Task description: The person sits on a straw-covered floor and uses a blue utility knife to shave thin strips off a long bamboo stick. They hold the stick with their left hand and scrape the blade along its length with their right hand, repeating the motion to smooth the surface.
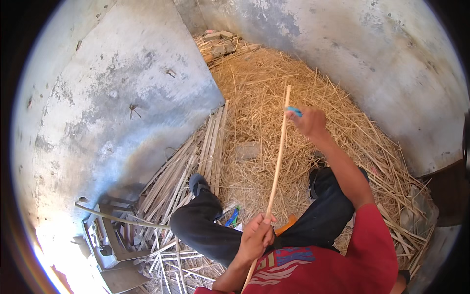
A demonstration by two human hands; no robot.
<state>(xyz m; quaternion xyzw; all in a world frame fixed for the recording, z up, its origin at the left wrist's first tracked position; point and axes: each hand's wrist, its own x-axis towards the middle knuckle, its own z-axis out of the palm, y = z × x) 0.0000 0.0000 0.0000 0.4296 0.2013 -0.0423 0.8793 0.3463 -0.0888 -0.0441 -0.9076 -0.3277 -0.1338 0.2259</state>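
Observation:
A long pale bamboo strip runs upright and slightly tilted from my lap toward the far pile. My left hand is closed around its lower part, in front of my body. Farther out, near the strip's far end, my right hand is closed on a small blue object. That object lies against the strip, and the fingers hide most of it, so its kind cannot be told. Both my legs are bent, with the strip passing between them.
Straw-like shavings cover the floor ahead, with a brick among them. Split slats lean by the left wall. A grey boxy frame stands at lower left. An orange curved thing lies by my right thigh.

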